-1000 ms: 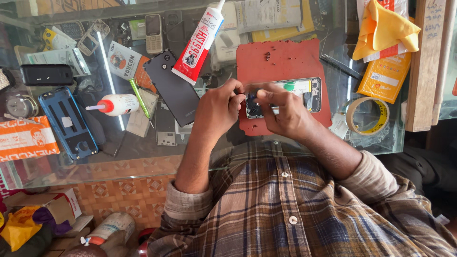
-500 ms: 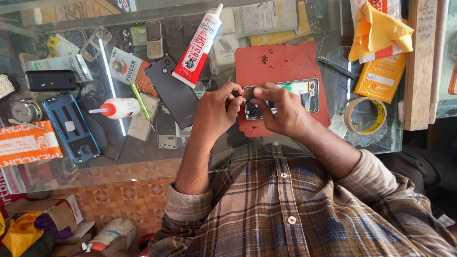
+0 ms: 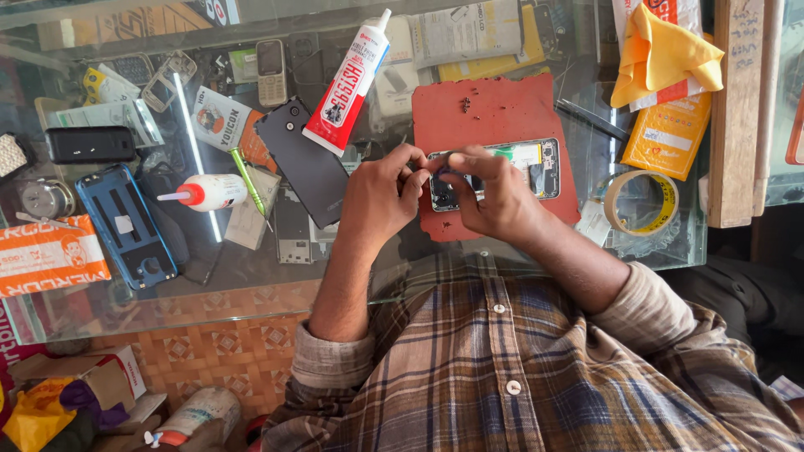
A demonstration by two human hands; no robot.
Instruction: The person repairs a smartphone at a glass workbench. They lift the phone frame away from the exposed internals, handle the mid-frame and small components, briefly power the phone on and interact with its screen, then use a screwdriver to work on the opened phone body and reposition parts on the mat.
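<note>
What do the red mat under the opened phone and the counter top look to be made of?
Red rectangular mat: probably matte rubber or silicone, dull, edges worn. Counter top: clear glossy glass, items visible beneath. Opened phone, held by both hands: exposed metal and circuit parts, likely.

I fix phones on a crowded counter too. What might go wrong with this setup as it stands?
Tiny screws lie loose on the red mat, so a sleeve could scatter them. Both the left hand and right hand pinch over the opened phone, so a slip might damage its parts. The glue tube lies close by.
</note>
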